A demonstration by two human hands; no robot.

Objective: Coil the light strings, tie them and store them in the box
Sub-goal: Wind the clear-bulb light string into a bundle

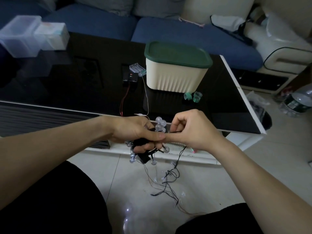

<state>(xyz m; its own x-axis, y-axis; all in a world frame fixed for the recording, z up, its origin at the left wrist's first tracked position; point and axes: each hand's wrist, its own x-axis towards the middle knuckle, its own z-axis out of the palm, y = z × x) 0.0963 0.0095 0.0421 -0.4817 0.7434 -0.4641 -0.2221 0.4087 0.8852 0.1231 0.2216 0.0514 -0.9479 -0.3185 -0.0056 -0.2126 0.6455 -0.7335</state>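
Note:
My left hand (135,132) grips a bundle of black-wired light string (157,127) with clear round bulbs, held just in front of the black table's near edge. My right hand (190,129) pinches the black wire right beside that bundle. The loose end of the string (170,176) hangs down and lies tangled on the tiled floor. A cream box with a dark green lid (177,71) stands shut on the table beyond my hands. Two green ties (192,97) lie at its front right corner.
On the black glass table (67,85) lie a black battery pack (130,78) with red wire and a clear battery case (137,69) with a thin wire. Clear plastic containers (25,36) stand far left. A blue sofa (185,36) is behind; bottles (295,102) stand on the floor at right.

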